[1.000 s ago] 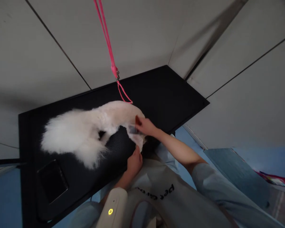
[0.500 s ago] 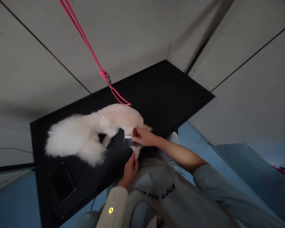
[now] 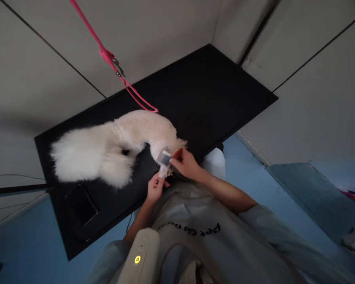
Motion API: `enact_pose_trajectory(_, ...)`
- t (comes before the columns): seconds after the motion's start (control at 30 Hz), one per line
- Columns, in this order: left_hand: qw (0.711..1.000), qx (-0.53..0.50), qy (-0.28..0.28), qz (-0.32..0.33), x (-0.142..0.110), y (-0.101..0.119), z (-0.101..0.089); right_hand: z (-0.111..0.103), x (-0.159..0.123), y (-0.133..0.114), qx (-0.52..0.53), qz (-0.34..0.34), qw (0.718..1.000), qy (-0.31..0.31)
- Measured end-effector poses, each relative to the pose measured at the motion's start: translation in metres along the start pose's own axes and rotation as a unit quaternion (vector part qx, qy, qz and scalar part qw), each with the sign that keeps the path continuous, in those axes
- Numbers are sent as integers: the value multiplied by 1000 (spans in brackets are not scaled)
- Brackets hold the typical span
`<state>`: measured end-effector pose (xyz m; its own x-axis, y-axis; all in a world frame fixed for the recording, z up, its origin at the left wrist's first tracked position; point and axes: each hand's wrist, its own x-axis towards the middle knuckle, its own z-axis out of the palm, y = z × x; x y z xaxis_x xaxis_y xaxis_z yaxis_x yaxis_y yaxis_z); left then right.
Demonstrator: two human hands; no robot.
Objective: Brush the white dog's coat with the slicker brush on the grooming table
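Broadly, black counter (image 3: pixel 213 102): from my distant seat I see it spread aslant across the view, bearing most of what matters
Grey apron (image 3: pixel 177 209): it fills my lower view, right by the near edge; I judge its loose cloth could catch a kicking paw
White dog (image 3: pixel 148 128): on the left part of the counter, fluffy at the left, short-coated along the back; I cannot tell whether it stands or sits, and a sudden twist after a tug could put it over the near edge
Pink lead (image 3: pixel 87 27): its loop ends at the dog's back; I cannot tell whether it circles the body, so I would not count on it to check a fall
Dark flat device (image 3: pixel 82 205): lying near the counter's near left corner, apart from the dog; a scramble could knock it off
Left hand (image 3: pixel 155 187): closed around the dog's lower leg (image 3: pixel 163 172); gripping too hard could provoke a jerk, too lightly a slip
Right hand (image 3: pixel 186 162): pinched narrow, holding a grey-headed tool (image 3: pixel 165 158)
Tool head: flat against the leg, just above the left hand; heavy pressure or a snagged knot could scrape skin
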<state>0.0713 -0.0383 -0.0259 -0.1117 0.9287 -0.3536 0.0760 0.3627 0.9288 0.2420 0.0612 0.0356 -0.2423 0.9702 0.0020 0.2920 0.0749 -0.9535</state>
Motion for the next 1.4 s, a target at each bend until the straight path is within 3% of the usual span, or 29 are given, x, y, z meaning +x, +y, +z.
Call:
enact_pose_trajectory(0.07,1000,-12,-9,-1,2,-1,-5,4,-4,2,30,5,999,-27)
enact_pose_trajectory(0.17,997,-70,-5,11,6,-5,-8,11,-7,6,57,12,996,62)
enact_pose_trajectory(0.2,995,-96,-10,17,7,-6,-7,12,-7,7,68,1,996,62)
enact_pose_trajectory(0.3,986,-163,-28,28,11,-5,-4,17,-7,10,102,-11,995,0)
enact_pose_trajectory(0.43,979,-201,-28,13,15,-1,-1,20,-5,12,102,1,992,81)
enact_pose_trajectory(0.57,981,-189,-49,10,17,0,-2,19,-2,12,108,-6,994,18)
enact_pose_trajectory(0.7,982,-177,-62,15,18,-4,-4,15,0,10,100,8,991,88)
enact_pose_trajectory(0.8,994,-92,-36,38,20,-7,-6,13,1,5,69,2,998,-10)
enact_pose_trajectory(0.87,997,-3,14,77,22,-8,-6,12,4,2,43,18,999,-13)
enact_pose_trajectory(0.97,968,129,92,192,25,-12,-4,9,15,-3,-4,8,999,40)
enact_pose_trajectory(1.07,914,218,115,323,25,-18,-1,7,30,-12,-64,11,997,-35)
enact_pose_trajectory(1.13,886,254,109,373,25,-23,1,7,40,-21,-132,24,990,-47)
enact_pose_trajectory(1.2,867,292,94,393,24,-28,3,9,48,-33,-213,-1,974,-72)
enact_pose_trajectory(1.3,841,365,78,390,22,-34,6,17,55,-54,-326,-56,925,-187)
enact_pose_trajectory(1.4,815,417,72,396,20,-38,7,25,61,-74,-405,-97,894,-167)
